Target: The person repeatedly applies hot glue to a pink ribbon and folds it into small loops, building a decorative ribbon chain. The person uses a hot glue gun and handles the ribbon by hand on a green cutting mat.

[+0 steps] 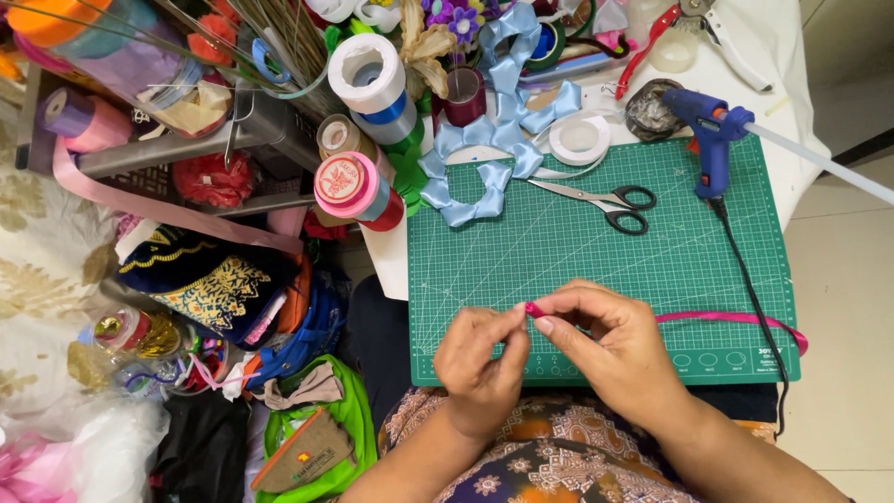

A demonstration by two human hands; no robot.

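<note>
Both hands meet over the near edge of a green cutting mat (577, 251). My left hand (480, 359) and my right hand (605, 340) pinch the end of a pink ribbon (731, 319) between thumbs and fingertips. The small folded pink tip shows between the fingertips. The ribbon's loose length trails right across the mat to its corner.
On the mat lie black-handled scissors (605, 200), a blue glue gun (712, 130) with a black cord, and a folded light-blue ribbon chain (489, 154). Ribbon spools (358, 186) and clutter crowd the left; red pliers (647, 42) and tape rolls lie behind.
</note>
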